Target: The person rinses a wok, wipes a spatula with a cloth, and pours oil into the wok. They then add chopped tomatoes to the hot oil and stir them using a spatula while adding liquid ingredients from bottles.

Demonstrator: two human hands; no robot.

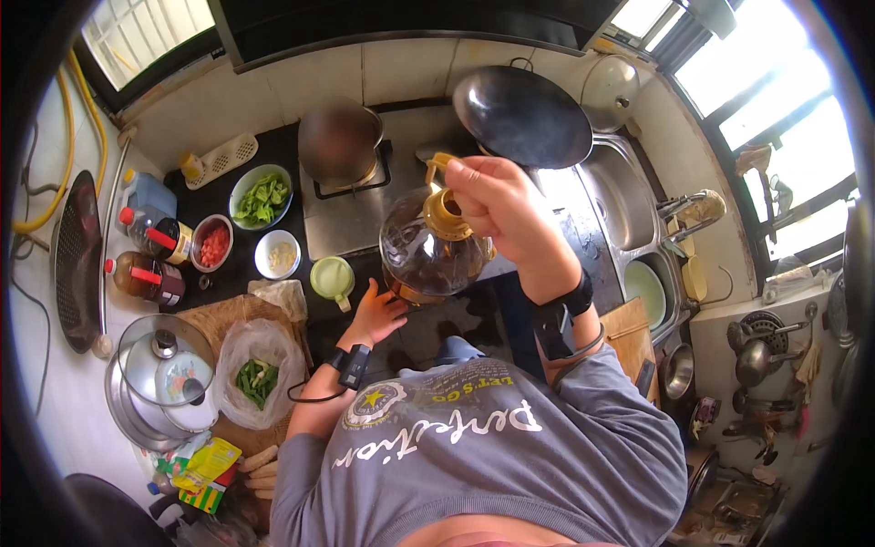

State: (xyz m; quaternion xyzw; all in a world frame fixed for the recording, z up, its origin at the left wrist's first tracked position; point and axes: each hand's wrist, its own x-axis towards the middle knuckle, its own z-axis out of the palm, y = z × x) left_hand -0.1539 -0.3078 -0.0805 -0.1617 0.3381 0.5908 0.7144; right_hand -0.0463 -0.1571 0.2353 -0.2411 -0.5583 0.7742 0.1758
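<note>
A large clear plastic bottle (431, 256) with a yellow neck and cap stands out before my body, near the counter's front edge. My right hand (489, 195) grips it at the yellow top (446, 213), fingers closed; how they hold it is partly hidden. Below and left of the bottle, my left hand (379, 314) is spread with nothing in it. Its fingertips come close to the bottle's lower end; whether they touch I cannot tell. A light green cup (332, 277) with a handle stands just left of the bottle, on the dark counter.
A black wok (523, 116) sits at the back right of the stove, beside a steel sink (622, 198). A pot (374, 130) with a blurred top occupies the left burner. Bowls of green leaves (262, 197), red pieces (213, 245) and pale bits (279, 256) stand left.
</note>
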